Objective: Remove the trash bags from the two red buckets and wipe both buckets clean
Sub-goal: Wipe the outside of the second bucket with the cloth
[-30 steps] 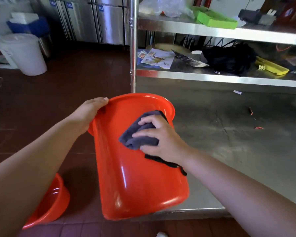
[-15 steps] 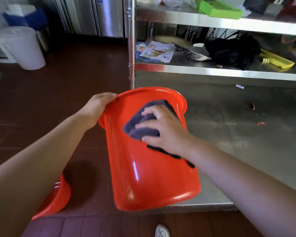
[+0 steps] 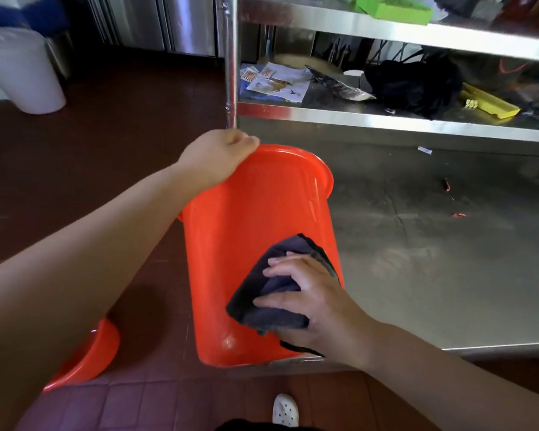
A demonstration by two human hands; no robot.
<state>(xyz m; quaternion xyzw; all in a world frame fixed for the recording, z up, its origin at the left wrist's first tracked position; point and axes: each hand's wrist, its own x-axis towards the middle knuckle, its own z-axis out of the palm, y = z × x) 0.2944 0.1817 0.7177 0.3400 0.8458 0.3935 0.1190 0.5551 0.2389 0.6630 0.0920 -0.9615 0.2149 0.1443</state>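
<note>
**Cloth low on the tipped bucket**

While the left hand (image 3: 218,157) grips the rim of a red bucket (image 3: 255,219) at about 11 o'clock from the bucket's middle, its fingers curl over the edge and out of sight, so how far they reach inside cannot be told. This bucket is tilted, its open mouth turned away from the person and its base resting on the near edge of a steel table (image 3: 433,275). Toward 5 o'clock on the bucket's outer wall, the right hand (image 3: 305,300) presses a dark grey cloth (image 3: 262,303) flat against the plastic; the fingers are spread a little apart and bent over the bunched cloth, thumb underneath. A black strip of the cloth's edge hangs below the wrist.

At 8 o'clock from the held bucket, a second red bucket (image 3: 91,359) sits on the brown tiled floor (image 3: 112,126), partly hidden by the left forearm. Far off at 10 o'clock stands a white bin (image 3: 28,73). On the shelf (image 3: 386,119) at 1 o'clock lie papers (image 3: 277,84) and a black bag (image 3: 414,85).
</note>
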